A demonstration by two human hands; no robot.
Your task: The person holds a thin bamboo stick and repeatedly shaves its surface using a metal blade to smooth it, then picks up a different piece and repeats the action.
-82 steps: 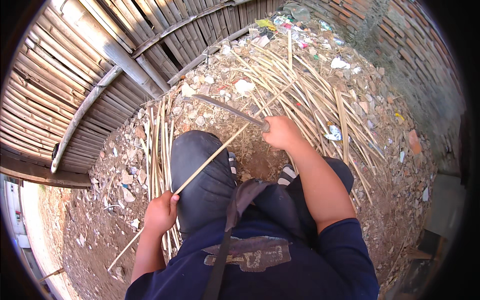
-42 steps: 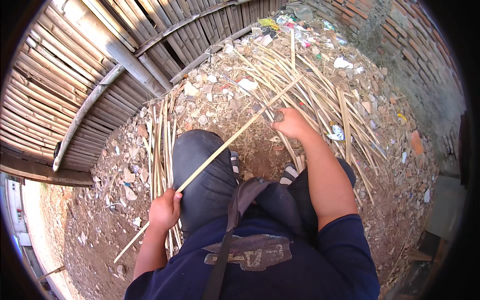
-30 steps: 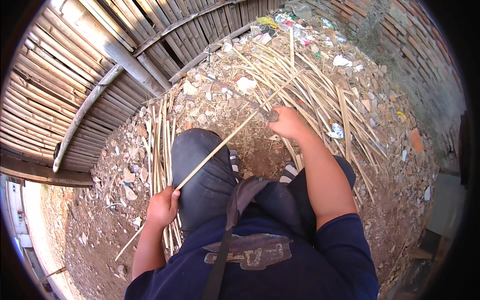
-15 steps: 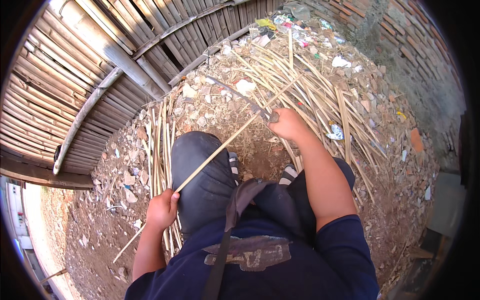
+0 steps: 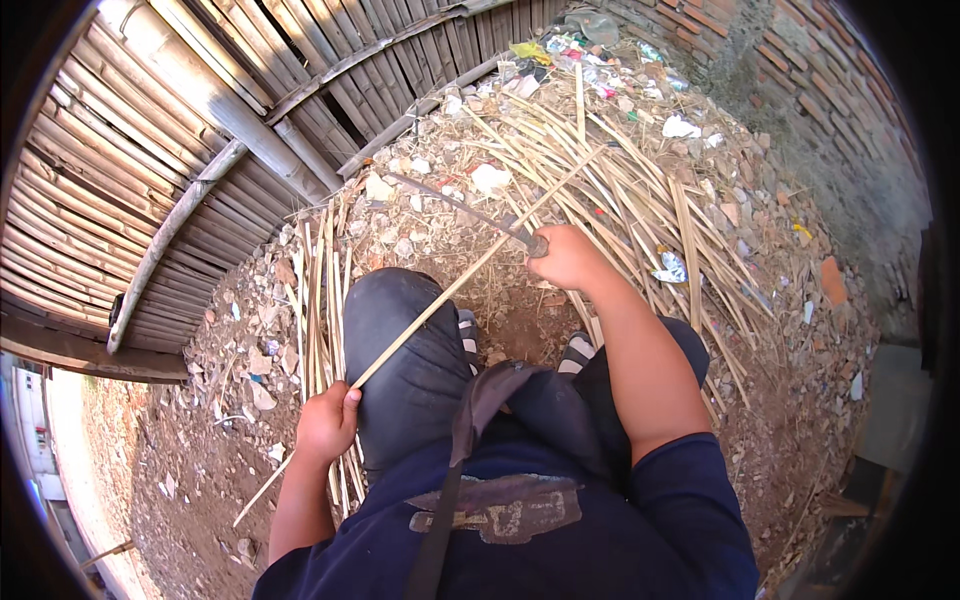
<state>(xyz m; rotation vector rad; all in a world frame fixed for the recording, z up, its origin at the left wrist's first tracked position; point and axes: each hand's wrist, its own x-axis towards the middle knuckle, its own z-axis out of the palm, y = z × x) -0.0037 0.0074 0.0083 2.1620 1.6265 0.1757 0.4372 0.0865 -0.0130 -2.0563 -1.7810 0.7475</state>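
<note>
A long, pale bamboo strip (image 5: 420, 318) slants across my left knee, from low on the left to the upper right. My left hand (image 5: 325, 422) is closed around its lower part, the thumb lying along it, and the tail end sticks out behind the wrist. My right hand (image 5: 568, 259) grips the handle of a long, dark-bladed knife (image 5: 450, 200). The blade crosses the strip just in front of that fist and points to the upper left. Whether its edge bites into the strip, I cannot tell.
Many split bamboo strips (image 5: 640, 195) lie heaped ahead to the right. A smaller bundle (image 5: 318, 290) lies beside my left knee. Stones and litter (image 5: 590, 65) cover the ground. A bamboo wall (image 5: 110, 190) stands on the left, a brick wall (image 5: 800, 100) on the right.
My right hand has shifted slightly left and down, and the knife's tip has swung left and lower. My left hand and the strip have barely moved.
</note>
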